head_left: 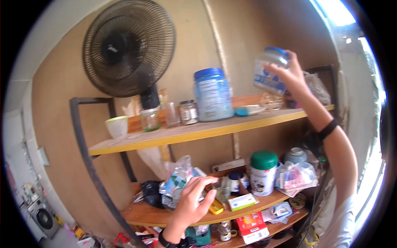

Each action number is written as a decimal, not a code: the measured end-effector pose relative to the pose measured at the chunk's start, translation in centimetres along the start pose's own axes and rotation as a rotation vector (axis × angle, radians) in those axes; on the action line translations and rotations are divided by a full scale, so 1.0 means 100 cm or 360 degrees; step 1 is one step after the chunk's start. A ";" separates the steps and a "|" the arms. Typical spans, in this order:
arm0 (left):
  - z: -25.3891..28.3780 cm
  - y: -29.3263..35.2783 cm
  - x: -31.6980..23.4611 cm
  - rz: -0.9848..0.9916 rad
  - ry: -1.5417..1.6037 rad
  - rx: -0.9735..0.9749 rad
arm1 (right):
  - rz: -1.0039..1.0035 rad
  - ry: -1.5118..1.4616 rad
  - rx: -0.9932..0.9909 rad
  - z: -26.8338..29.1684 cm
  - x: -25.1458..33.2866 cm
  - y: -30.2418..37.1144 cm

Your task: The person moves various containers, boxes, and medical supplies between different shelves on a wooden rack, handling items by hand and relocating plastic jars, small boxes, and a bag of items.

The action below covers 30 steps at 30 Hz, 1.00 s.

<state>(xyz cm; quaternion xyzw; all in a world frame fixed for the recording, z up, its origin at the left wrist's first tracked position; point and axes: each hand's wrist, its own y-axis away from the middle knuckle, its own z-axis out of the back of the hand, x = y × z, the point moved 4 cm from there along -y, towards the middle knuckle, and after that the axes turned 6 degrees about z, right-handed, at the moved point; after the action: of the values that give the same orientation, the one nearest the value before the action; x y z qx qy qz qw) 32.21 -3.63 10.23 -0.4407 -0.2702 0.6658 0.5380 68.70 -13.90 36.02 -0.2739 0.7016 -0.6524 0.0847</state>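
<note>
Grips a blue-lidded jar (264,74) in the right hand (289,74), tilted and raised clear above the top shelf (186,134). Holds the left hand (194,201) lower down, half curled and loosely open, in front of the middle shelf (269,200). Cannot tell about contact with the yellow item (216,206) just beyond the thumb. Has a blue tub (214,97) to the left of the right hand, then a small jar (188,112), glass (172,115), glass jar (150,120) and cup (117,127) farther left, near the fan (113,47). Has a blue packet (249,110) below the right hand. Faces, to the right of the left hand, a white-and-green box (243,202) and a green-lidded tin (263,182); to its left, a black bag (152,194); below and to its right, a red box (252,225).
</note>
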 end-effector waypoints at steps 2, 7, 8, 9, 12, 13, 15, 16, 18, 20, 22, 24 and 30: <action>0.000 -0.001 0.002 -0.0036 0.0002 -0.0004 | -0.0033 -0.0182 0.0058 -0.019 0.024 0.001; 0.011 0.010 0.002 0.0045 0.0026 0.0018 | 0.0226 -0.0368 0.0317 -0.111 0.101 0.024; 0.011 0.011 0.001 0.0068 0.0040 0.0026 | 0.0217 -0.0416 0.0351 -0.132 0.107 0.030; 0.011 0.012 0.000 0.0060 0.0051 0.0033 | 0.0210 -0.0449 0.0378 -0.151 0.111 0.035; 0.032 0.030 -0.003 0.0055 -0.0038 -0.0051 | 0.0284 -0.0294 0.0380 -0.214 0.153 0.062; 0.039 0.035 -0.003 0.0062 -0.0041 -0.0055 | 0.0285 -0.0359 0.0416 -0.232 0.161 0.069; 0.055 0.048 -0.006 0.0114 -0.0146 -0.0083 | 0.0256 -0.0458 0.0449 -0.259 0.175 0.086; 0.060 0.056 -0.006 0.0171 -0.0166 -0.0083 | 0.0265 -0.0477 0.0459 -0.271 0.178 0.094; 0.070 0.069 0.000 0.0250 -0.0177 -0.0086 | 0.0252 -0.0528 0.0485 -0.288 0.182 0.107; 0.083 0.077 0.002 0.0309 -0.0228 -0.0097 | 0.0189 -0.0490 0.0515 -0.295 0.186 0.111; 0.092 0.085 0.002 0.0371 -0.0224 -0.0113 | 0.0084 -0.0389 0.0548 -0.302 0.184 0.111; 0.098 0.094 0.002 0.0478 -0.0134 -0.0132 | 0.0058 -0.0353 0.0547 -0.303 0.177 0.112; 0.105 0.094 0.005 0.0480 -0.0130 -0.0130 | 0.0035 -0.0233 0.0653 -0.297 0.161 0.112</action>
<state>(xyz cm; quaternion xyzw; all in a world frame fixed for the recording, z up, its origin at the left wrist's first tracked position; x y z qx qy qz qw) 18.47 -4.54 7.12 -0.4703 -0.2494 0.7449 0.4021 38.01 3.94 33.13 -0.2899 0.5489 -0.7590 0.1964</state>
